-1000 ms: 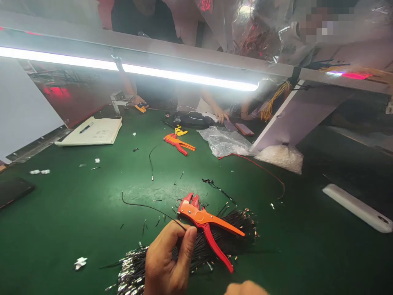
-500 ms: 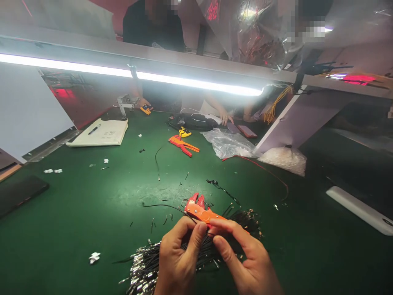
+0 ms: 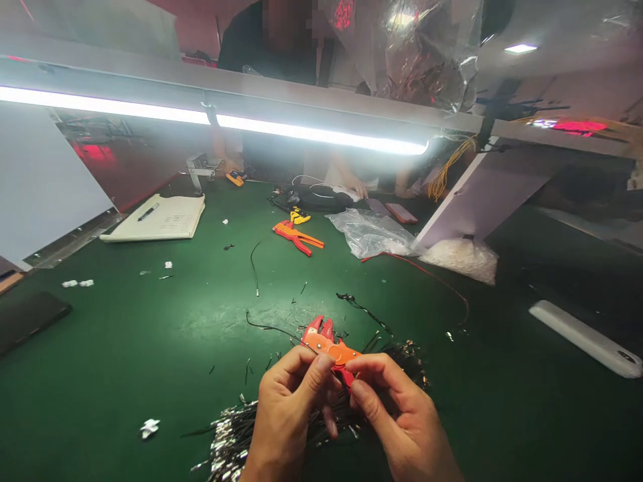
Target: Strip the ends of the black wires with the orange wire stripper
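A thin black wire (image 3: 271,327) runs up and left from the pinch of my left hand (image 3: 296,395), its tip raised over the mat. Close beside it, my right hand (image 3: 394,405) has thumb and forefinger pressed together; whatever lies between them is hidden. Just behind my fingers are orange-and-red wire strippers (image 3: 329,347), jaws pointing away, their handles partly covered by my hands. Beneath both hands spreads a thick bundle of black wires (image 3: 231,435) with shiny metal ends on the left.
Wire scraps dot the green mat (image 3: 125,348). Farther back lie a second pair of orange wire strippers (image 3: 299,237), a clear plastic bag (image 3: 369,231) and an open notebook (image 3: 171,224). A white phone-like object (image 3: 585,338) is at right, a dark slab (image 3: 30,321) at left. Co-workers' hands show across the table.
My right thumb and forefinger have closed together from a slightly parted pose. The wire's far tip has swung up and right. A lower left-hand finger now shows, and the view has shifted slightly.
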Demonstrator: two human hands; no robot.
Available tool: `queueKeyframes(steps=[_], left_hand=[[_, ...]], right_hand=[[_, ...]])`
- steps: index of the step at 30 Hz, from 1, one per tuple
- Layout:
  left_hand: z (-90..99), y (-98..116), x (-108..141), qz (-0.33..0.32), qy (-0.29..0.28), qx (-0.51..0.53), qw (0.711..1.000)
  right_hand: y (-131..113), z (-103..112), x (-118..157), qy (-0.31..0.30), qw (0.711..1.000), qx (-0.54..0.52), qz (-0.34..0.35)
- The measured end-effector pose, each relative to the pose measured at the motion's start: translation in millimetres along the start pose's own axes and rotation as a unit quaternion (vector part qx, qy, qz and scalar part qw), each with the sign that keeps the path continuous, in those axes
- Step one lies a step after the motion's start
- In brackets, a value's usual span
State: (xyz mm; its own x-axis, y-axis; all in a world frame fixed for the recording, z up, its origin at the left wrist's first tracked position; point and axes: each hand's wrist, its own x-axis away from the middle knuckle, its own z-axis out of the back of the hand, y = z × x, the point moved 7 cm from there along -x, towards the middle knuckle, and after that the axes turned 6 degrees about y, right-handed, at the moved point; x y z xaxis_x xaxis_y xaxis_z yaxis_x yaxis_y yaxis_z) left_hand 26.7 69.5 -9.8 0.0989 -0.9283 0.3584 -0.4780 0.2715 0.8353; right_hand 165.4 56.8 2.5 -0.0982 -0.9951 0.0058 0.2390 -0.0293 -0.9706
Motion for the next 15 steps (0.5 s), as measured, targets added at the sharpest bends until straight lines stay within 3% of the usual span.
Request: queueKeyframes(steps=[3,6,12,15], left_hand=[[4.6,9,-2,-0.04,0.021,-0.026,0.999],[13.4,23,-5,-0.11,0.044,-0.068,0.991],[22.8,30,-13,-0.134,0.063,-0.101,0.984],[22.7,30,-16,-0.131,0.069,-0.097,0.984]], right_hand=[[4,10,-6,0.031,0.996,0.081,0.026],[14,23,-11,0.075,0.963,0.249,0.075],[38,18,-9,0.016,0.862,0.487,0.14],[35,14,-11,0.004,0.839,0.525,0.139]])
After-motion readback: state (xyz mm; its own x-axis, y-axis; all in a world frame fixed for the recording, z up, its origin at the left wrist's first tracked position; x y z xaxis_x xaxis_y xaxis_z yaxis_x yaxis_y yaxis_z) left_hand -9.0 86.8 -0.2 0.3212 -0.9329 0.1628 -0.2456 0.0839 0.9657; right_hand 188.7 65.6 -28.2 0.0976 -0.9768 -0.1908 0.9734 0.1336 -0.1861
